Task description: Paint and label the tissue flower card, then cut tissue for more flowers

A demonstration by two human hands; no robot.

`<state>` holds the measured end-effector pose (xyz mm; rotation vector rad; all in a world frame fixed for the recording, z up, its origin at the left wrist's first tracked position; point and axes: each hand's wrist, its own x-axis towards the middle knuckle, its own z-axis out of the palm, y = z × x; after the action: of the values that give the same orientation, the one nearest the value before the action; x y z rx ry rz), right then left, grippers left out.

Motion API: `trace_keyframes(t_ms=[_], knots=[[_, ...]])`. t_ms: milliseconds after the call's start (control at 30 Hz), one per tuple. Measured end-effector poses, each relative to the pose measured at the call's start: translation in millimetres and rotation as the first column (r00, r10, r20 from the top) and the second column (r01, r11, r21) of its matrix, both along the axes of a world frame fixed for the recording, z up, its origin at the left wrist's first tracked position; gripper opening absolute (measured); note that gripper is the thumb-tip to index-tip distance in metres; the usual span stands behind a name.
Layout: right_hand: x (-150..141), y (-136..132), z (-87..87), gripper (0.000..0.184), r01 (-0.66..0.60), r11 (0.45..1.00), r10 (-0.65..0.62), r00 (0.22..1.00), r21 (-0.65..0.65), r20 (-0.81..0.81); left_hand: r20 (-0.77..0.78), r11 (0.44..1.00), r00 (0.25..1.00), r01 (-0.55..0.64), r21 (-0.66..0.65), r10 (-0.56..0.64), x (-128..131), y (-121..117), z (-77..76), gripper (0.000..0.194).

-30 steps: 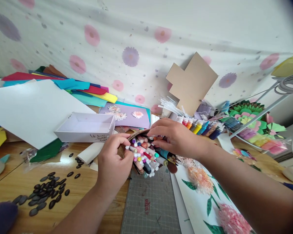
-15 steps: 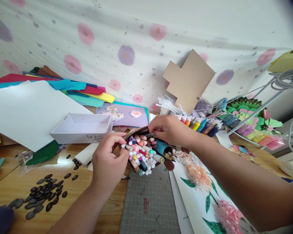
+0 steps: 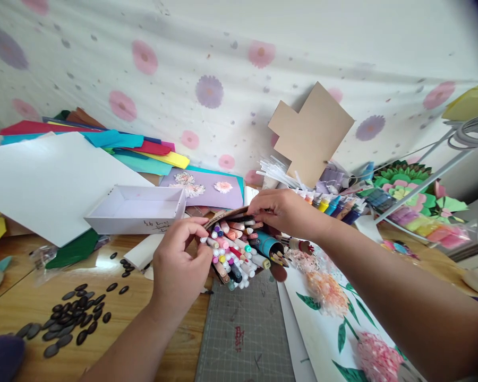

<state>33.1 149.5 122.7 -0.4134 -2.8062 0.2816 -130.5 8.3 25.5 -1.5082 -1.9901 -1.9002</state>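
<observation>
A brown cardboard box [image 3: 230, 214] tilts towards me, packed with markers [image 3: 231, 255] in many colours. My left hand [image 3: 181, 262] is closed on its left edge, thumb and fingers beside the marker ends. At the upper right rim my right hand [image 3: 284, 211] is closed, its fingers bent over the cardboard. Just below that hand, a blue cylinder [image 3: 266, 243] with coloured pencils in it lies slanted at the box's right side. The lower part of the box is hidden behind the markers.
Beneath the box lies a grey cutting mat [image 3: 245, 329]. Dark pebbles [image 3: 79, 313] are scattered at left, and a white tray [image 3: 137, 217] stands behind them. A flower picture [image 3: 330, 297] lies under my right arm. Paint bottles [image 3: 334, 206] line the back right.
My right hand has drawn back from over the markers to the box rim. More of the blue cylinder and pencils now shows. My left hand stays on the left edge.
</observation>
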Motion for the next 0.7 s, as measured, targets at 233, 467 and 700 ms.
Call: trace_keyframes(t_ms=[233, 467, 700], knots=[[-1.1, -0.7, -6.0, 0.015, 0.004, 0.997, 0.002, 0.997, 0.076, -0.073, 0.004, 1.0, 1.0, 0.008, 0.014, -0.008, 0.5, 1.7, -1.1, 0.019], [-7.9, 0.5, -10.5, 0.011, -0.035, 0.997, 0.046, 0.987, 0.071, -0.156, 0.016, 1.0, 1.0, 0.016, 0.021, -0.017, -1.0, 3.1, -3.5, 0.019], [-11.2, -9.2, 5.1, 0.012, -0.053, 0.999, 0.053, 0.997, 0.007, -0.059, -0.015, 1.0, 1.0, -0.003, 0.027, 0.004, 2.6, 1.1, -0.4, 0.02]])
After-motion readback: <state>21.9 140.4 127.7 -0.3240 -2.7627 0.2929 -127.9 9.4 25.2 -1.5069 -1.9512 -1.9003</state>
